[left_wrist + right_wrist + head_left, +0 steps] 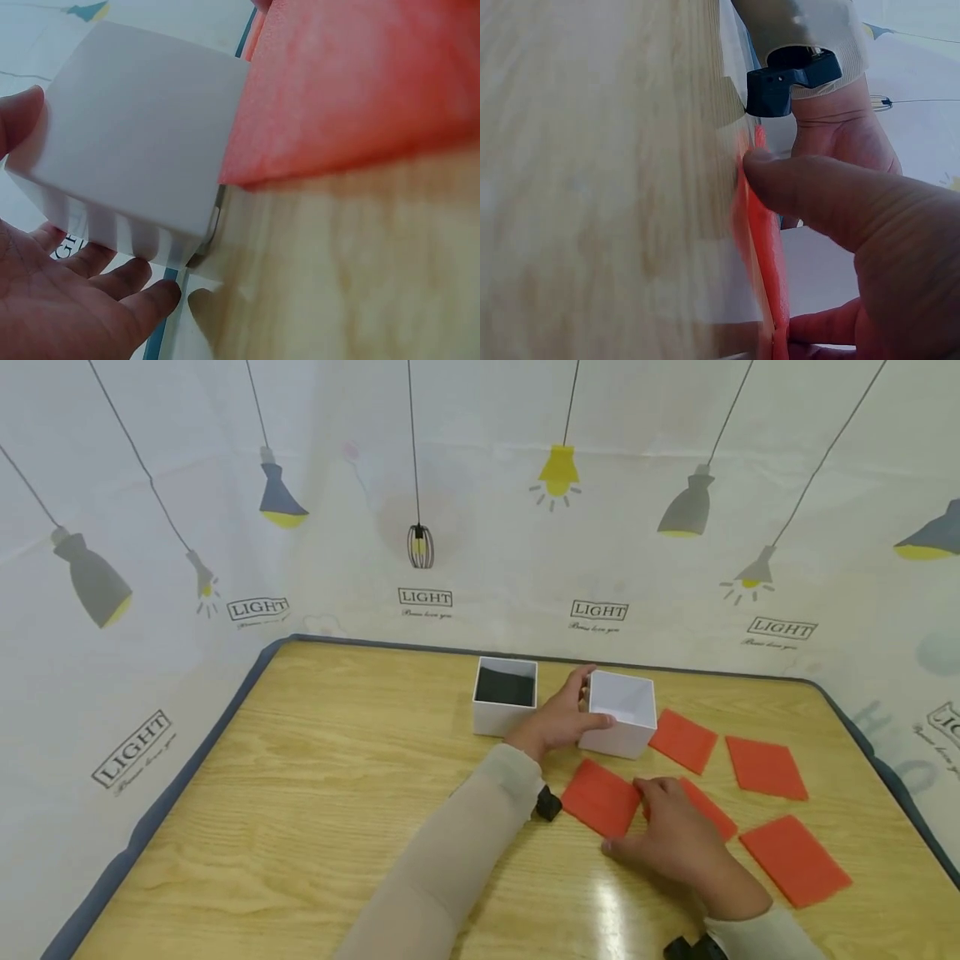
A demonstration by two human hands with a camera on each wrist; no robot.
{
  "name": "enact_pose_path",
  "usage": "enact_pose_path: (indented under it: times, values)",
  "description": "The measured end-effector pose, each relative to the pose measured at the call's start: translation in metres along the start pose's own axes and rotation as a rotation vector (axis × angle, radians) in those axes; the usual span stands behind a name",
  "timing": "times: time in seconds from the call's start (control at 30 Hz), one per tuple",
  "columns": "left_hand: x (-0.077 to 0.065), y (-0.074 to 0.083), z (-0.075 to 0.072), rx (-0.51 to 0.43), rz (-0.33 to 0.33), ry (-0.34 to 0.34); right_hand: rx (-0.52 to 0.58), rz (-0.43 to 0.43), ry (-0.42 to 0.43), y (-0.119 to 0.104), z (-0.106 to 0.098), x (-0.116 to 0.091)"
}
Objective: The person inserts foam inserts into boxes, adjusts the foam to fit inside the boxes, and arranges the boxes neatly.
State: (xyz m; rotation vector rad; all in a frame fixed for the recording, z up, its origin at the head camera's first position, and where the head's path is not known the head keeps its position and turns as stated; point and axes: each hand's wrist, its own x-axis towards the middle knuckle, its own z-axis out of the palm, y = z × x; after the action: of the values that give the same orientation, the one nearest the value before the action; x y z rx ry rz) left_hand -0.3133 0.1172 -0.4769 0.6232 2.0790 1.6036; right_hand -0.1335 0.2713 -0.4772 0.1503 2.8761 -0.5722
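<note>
My left hand [558,720] holds an empty white box [619,740] at its left side, thumb over the rim and fingers along the outer wall. In the left wrist view, that box [142,127] shows its smooth side between thumb and fingers. In front of it, my right hand [678,839] pinches a thin red square sheet [598,795] by its right side, thumb at the near edge and fingertips at the far corner. The right wrist view shows this sheet [766,247] edge-on, slightly bowed, close over the table. Another red square [707,810] lies partly hidden behind the right hand.
A second white box [495,720] with black material inside stands left of the held one. More red squares lie to the right: one beside the box [684,742], one farther right [767,768], one nearer [797,862]. A printed curtain [495,543] surrounds the wooden table [337,760].
</note>
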Motion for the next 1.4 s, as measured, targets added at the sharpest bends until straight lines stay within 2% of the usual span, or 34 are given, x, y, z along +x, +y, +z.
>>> enact_pose_path:
  times: [0.47, 0.83, 1.2, 1.4]
  values:
    - [-0.001, -0.006, 0.000, 0.015, -0.002, -0.006, 0.031, -0.003, 0.049, -0.001, 0.007, -0.002]
    - [-0.002, -0.003, -0.001, -0.004, 0.005, -0.012, 0.119, 0.004, 0.052, 0.000, 0.002, -0.001]
    - [-0.002, -0.001, -0.001, -0.007, 0.008, -0.013, 0.245, -0.033, 0.038, 0.001, -0.004, -0.003]
    - [-0.002, -0.003, -0.002, 0.002, 0.018, -0.010, 0.368, -0.078, 0.034, 0.007, -0.005, 0.000]
